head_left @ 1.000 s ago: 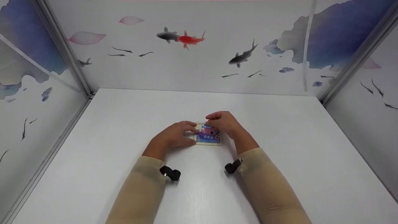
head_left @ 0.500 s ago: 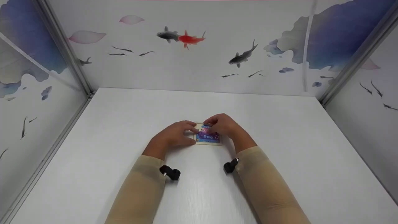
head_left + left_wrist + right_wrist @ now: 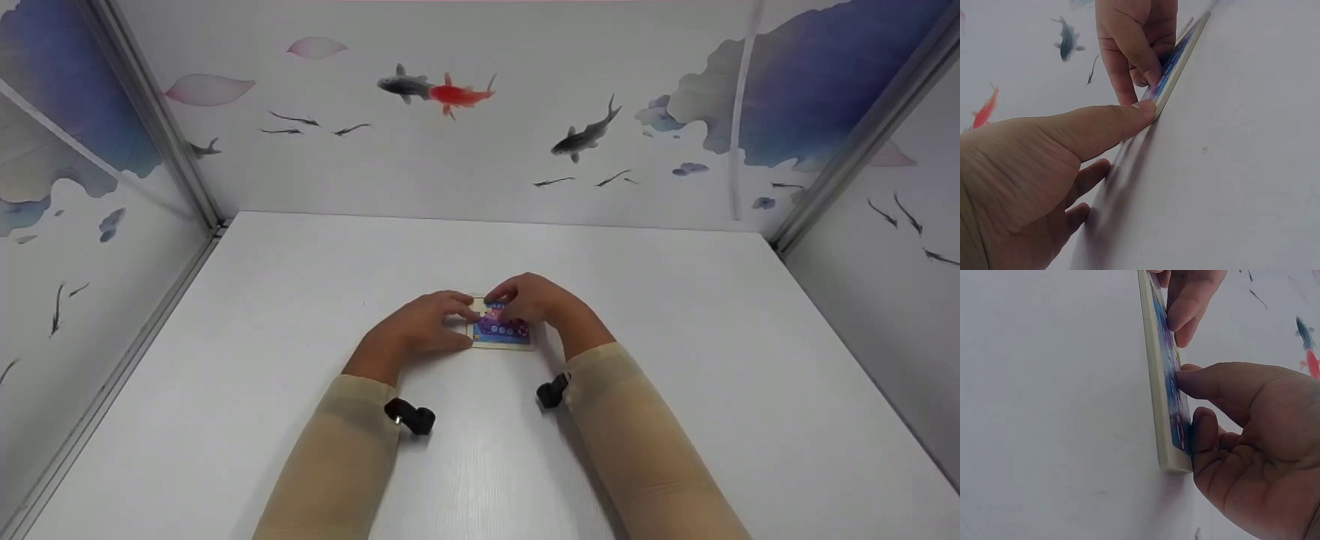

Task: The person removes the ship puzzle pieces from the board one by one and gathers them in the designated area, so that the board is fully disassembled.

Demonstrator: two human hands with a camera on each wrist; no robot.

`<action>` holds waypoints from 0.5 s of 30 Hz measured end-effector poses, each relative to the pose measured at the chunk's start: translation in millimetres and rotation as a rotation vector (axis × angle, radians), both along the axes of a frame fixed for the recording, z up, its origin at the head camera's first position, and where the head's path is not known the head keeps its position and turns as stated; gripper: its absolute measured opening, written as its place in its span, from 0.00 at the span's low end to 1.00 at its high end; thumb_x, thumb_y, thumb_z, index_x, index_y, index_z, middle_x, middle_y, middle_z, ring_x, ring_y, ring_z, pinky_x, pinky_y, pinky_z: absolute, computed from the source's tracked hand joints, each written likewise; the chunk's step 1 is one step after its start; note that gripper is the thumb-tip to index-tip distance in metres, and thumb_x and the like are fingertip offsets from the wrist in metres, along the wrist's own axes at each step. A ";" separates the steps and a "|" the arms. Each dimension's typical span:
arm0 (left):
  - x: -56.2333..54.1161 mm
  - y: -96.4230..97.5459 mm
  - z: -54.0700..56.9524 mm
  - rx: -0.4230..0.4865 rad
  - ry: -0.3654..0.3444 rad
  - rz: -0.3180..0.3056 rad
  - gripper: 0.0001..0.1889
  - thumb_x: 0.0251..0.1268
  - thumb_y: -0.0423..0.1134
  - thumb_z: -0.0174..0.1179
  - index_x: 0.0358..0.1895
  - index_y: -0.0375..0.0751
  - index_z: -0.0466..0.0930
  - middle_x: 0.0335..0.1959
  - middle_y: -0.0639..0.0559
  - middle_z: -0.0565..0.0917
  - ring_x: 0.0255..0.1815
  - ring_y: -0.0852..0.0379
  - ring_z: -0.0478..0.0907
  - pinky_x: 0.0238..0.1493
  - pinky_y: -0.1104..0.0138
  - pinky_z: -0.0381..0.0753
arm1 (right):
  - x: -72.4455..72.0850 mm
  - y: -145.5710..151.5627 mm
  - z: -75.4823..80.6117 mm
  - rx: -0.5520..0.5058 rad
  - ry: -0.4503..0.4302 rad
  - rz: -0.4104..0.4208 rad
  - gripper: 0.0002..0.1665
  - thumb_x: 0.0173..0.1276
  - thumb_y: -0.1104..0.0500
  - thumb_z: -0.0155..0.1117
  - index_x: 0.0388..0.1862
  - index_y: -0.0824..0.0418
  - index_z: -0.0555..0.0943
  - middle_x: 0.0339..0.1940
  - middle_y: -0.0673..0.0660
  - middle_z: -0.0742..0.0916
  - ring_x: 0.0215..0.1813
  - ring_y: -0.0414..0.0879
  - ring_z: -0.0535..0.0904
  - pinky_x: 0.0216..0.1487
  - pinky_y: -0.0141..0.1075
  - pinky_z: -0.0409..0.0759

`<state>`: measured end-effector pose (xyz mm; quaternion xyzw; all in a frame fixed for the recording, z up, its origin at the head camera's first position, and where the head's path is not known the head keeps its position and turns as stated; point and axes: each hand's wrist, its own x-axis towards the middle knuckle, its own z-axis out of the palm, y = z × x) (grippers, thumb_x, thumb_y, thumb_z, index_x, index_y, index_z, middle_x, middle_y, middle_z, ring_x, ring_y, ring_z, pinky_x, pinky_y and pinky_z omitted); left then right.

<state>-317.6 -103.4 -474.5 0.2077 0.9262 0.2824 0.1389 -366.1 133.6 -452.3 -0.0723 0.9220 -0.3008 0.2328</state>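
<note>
A small wooden jigsaw puzzle [image 3: 496, 336] with a pale frame and a purple-and-pink ship on blue lies flat on the white table. My left hand [image 3: 424, 324] holds its left side, thumb at the near corner and fingers at the far corner. In the left wrist view that thumb [image 3: 1144, 108] bears on the frame's edge. My right hand [image 3: 540, 301] reaches over the far right part. Its thumb [image 3: 1189, 382] presses on the picture, the index finger reaches toward the far edge, and the other fingers bend in beside the frame. The right hand hides part of the ship.
The white tabletop [image 3: 337, 262] stretches around the puzzle. Panels with painted fish [image 3: 585, 139] and lotus leaves stand at the back and both sides, joined by metal corner posts [image 3: 862, 127]. Black wrist cameras [image 3: 411, 416] sit at both sleeves.
My right hand has slid left from the puzzle's far right corner and come down over the picture, covering more of the ship. The left hand and the puzzle have hardly moved.
</note>
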 end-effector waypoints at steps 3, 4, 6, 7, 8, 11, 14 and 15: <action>-0.3 0.1 -0.7 -0.001 0.001 -0.001 0.23 0.69 0.51 0.71 0.67 0.62 0.85 0.82 0.59 0.71 0.88 0.48 0.60 0.87 0.46 0.59 | 0.4 -0.5 0.0 0.005 0.001 -0.001 0.22 0.70 0.56 0.74 0.62 0.41 0.88 0.67 0.54 0.86 0.70 0.55 0.79 0.80 0.57 0.72; -0.4 0.1 -0.7 -0.002 0.002 -0.001 0.23 0.69 0.51 0.71 0.67 0.62 0.85 0.82 0.59 0.71 0.88 0.48 0.60 0.87 0.46 0.59 | 0.5 -0.7 -0.1 0.008 0.004 -0.001 0.22 0.70 0.56 0.74 0.62 0.41 0.88 0.67 0.54 0.86 0.70 0.55 0.79 0.80 0.57 0.73; -0.7 0.1 -0.6 -0.003 0.001 0.004 0.23 0.69 0.51 0.70 0.67 0.62 0.86 0.82 0.60 0.71 0.88 0.49 0.60 0.87 0.46 0.60 | 0.6 -1.1 -0.4 0.010 0.011 0.001 0.22 0.71 0.56 0.74 0.62 0.41 0.88 0.66 0.54 0.86 0.69 0.54 0.79 0.79 0.56 0.74; -0.6 0.1 -0.5 -0.002 -0.002 0.009 0.23 0.69 0.51 0.71 0.67 0.62 0.86 0.82 0.60 0.71 0.88 0.49 0.60 0.87 0.46 0.60 | 0.6 -1.3 -0.5 0.010 0.014 0.003 0.22 0.71 0.56 0.74 0.62 0.41 0.88 0.66 0.54 0.85 0.69 0.54 0.79 0.79 0.56 0.74; -0.7 0.0 -0.5 -0.003 -0.003 0.014 0.23 0.69 0.51 0.71 0.66 0.63 0.86 0.82 0.61 0.71 0.88 0.49 0.60 0.87 0.47 0.60 | 0.6 -1.5 -0.7 0.009 0.017 0.005 0.21 0.71 0.56 0.74 0.62 0.41 0.88 0.65 0.54 0.85 0.68 0.54 0.79 0.79 0.56 0.75; -0.9 0.0 -0.2 0.003 -0.010 0.019 0.23 0.69 0.51 0.71 0.66 0.63 0.86 0.82 0.61 0.71 0.88 0.49 0.60 0.87 0.47 0.60 | 0.6 -1.2 -1.5 -0.004 0.028 0.015 0.20 0.71 0.56 0.74 0.61 0.41 0.89 0.66 0.53 0.85 0.69 0.54 0.79 0.78 0.56 0.75; -1.3 -0.4 -0.1 0.002 -0.009 0.009 0.23 0.69 0.51 0.71 0.67 0.62 0.86 0.82 0.60 0.71 0.88 0.49 0.60 0.87 0.47 0.60 | 0.3 -0.2 -2.9 -0.031 0.039 0.025 0.19 0.71 0.57 0.74 0.59 0.41 0.89 0.67 0.53 0.85 0.71 0.54 0.77 0.79 0.57 0.74; -1.3 -0.5 0.0 0.002 -0.008 0.005 0.23 0.68 0.51 0.71 0.67 0.62 0.86 0.82 0.60 0.71 0.88 0.49 0.60 0.87 0.47 0.60 | 0.3 0.2 -3.5 -0.036 0.044 0.026 0.19 0.70 0.57 0.75 0.58 0.41 0.89 0.68 0.52 0.85 0.72 0.54 0.77 0.79 0.57 0.73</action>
